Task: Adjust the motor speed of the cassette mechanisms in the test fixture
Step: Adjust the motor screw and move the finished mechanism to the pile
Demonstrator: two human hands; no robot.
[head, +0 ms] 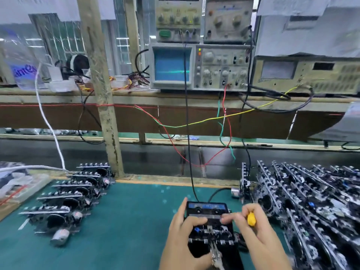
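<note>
The black cassette mechanism [211,228] sits in the dark test fixture [214,248] on the green worktop [126,221], right in front of me. My left hand [183,234] steadies it, fingers curled over its top edge, while my right hand [251,230] grips the yellow-handled screwdriver [251,219]; its tip is hidden. I judge small, slow turns work best here, watching the trace on the blue-screened oscilloscope [171,65] settle between each. The stack of black untested mechanisms [311,201] lies to my right, 5 rows of similar units [68,197] to my left.
</note>
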